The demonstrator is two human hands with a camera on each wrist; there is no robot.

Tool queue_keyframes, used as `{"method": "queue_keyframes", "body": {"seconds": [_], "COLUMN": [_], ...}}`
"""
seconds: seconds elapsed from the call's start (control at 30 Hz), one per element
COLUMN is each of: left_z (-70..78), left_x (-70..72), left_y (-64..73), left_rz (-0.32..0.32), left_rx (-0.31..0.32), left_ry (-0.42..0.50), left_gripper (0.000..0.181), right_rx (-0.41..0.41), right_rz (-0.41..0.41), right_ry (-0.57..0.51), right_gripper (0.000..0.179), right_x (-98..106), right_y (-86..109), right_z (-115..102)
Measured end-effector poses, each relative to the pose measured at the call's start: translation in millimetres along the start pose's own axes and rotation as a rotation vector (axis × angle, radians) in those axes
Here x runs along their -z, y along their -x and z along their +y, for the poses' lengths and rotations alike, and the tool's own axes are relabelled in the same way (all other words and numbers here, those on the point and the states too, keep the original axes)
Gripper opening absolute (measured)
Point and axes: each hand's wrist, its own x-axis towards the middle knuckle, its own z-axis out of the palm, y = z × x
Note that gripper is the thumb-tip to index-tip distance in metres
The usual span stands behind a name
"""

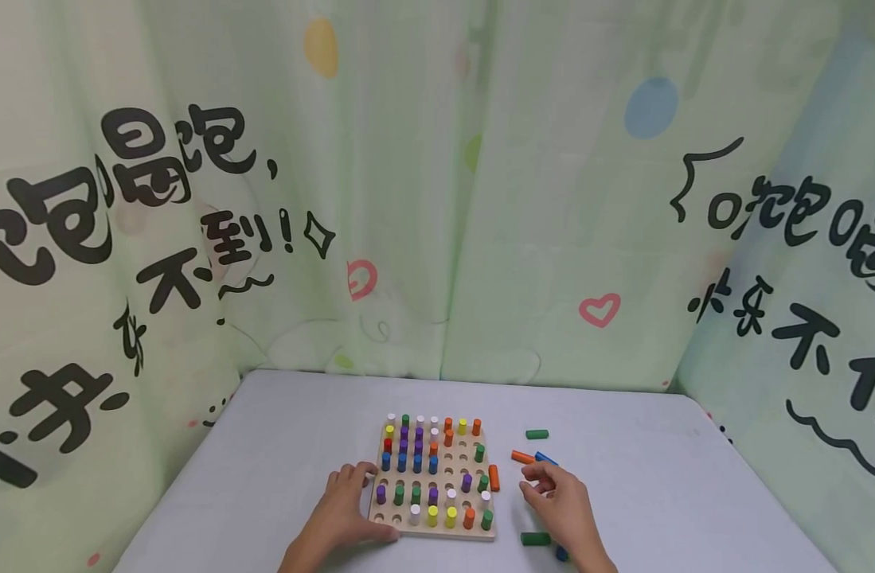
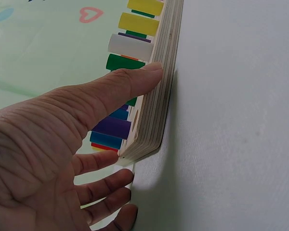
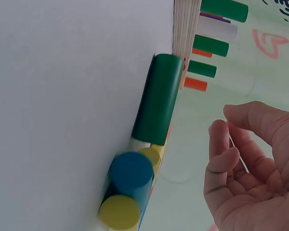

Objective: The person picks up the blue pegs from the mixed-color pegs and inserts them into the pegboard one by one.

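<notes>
A wooden pegboard (image 1: pixel 437 533) carrying rows of colored pegs lies on the table. My left hand (image 1: pixel 346 505) rests at its front left corner, fingers spread. Its thumb (image 2: pixel 147 77) lies straight across the front edge, and the index finger touches by the corner. To the right of the board, my right hand (image 1: pixel 562 497) hovers with loosely bent fingers and nothing between thumb and index (image 3: pixel 219 132). Just beyond its fingertips lie an orange peg (image 1: pixel 522 457) and a blue peg (image 1: pixel 546 458). Nearer the wrist are a green peg (image 1: pixel 535 539) and a partly hidden blue peg (image 1: pixel 561 554).
Another green peg (image 1: pixel 537 434) lies farther back on the table (image 1: pixel 623 446). An orange peg (image 1: pixel 494 477) sits right along the board's right side. Several holes in the board hold no peg. A printed curtain (image 1: pixel 523 239) surrounds the back and sides.
</notes>
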Motion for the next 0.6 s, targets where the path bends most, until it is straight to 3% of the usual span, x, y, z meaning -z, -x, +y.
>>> {"method": "queue_keyframes", "body": {"seconds": [0.6], "left_z": [0.3], "left_x": [0.3], "left_y": [0.8], "left_rz": [-0.006], "left_rx": [-0.004], "left_ry": [0.004], "left_gripper": [0.089], "right_rx": [-0.163], "right_rz": [-0.018], "right_ry": [0.021], "right_gripper": [0.022], "right_x": [29], "right_y": [-3.4], "right_z": [26]}}
